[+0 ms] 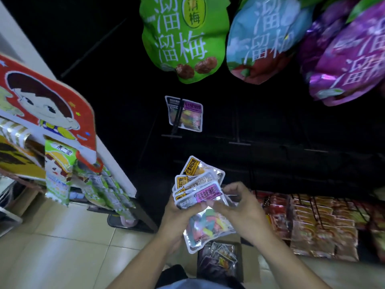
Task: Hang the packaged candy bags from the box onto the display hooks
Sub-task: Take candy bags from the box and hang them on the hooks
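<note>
Three big bags (183,38): I see them hanging along the top.
Box (218,259): on floor below my hands, bags inside.
Candy bags (198,184): fanned stack, left hand (177,215) grips it.
Right hand (239,205): fingers pinch the front bag's top.
Hung bag (184,113): alone on a display hook (177,119).

Pale glossy tiled floor (68,245) carries an open brown cardboard box (239,265) holding loose clear-fronted candy packets (221,255) (contents blurred). A dark display-stand base (133,223) rests on the tiles, left. The black hook rack (270,142) carries one hung clear packet (185,113).
</note>
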### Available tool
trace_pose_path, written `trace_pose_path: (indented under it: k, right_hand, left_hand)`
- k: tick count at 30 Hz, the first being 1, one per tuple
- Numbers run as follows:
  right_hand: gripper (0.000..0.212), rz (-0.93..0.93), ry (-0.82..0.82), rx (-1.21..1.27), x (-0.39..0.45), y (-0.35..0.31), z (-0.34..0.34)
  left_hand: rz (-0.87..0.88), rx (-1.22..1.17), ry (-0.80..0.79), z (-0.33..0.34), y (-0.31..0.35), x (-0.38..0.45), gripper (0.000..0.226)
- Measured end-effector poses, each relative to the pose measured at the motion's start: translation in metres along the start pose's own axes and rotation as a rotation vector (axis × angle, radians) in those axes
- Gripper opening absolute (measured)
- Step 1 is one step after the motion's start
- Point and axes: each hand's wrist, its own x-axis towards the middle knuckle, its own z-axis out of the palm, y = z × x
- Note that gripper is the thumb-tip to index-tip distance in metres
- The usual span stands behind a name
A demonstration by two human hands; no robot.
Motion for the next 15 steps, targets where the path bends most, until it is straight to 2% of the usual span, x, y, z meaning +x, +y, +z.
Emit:
trace_pose_path:
  k: [4,6,8,11,15]
  right_hand:
    - [0.038,0.039,0.061,0.075,-0.003,0.011,-0.015]
    - [0.033,0.035,0.081,0.096,-0.004,0.018,-0.019]
    - [0.022,0.037,0.08,0.124,-0.007,0.021,-0.021]
    - [0.005,0.029,0.06,0.173,-0.011,0.019,-0.029]
    - [0.011,0.043,0.047,0.234,-0.011,0.018,-0.032]
  left_hand:
    - [-0.028,-0.024,-0.047,0.019,-0.007,-0.003,0.061]
    - [-0.022,-0.032,-0.064,0.024,-0.007,-0.004,0.054]
    - [-0.015,-0.042,-0.07,0.025,-0.007,-0.004,0.05]
    - [-0.028,-0.036,-0.063,0.025,-0.007,-0.007,0.056]
    - [-0.045,-0.04,-0.052,0.023,-0.009,-0.012,0.067]
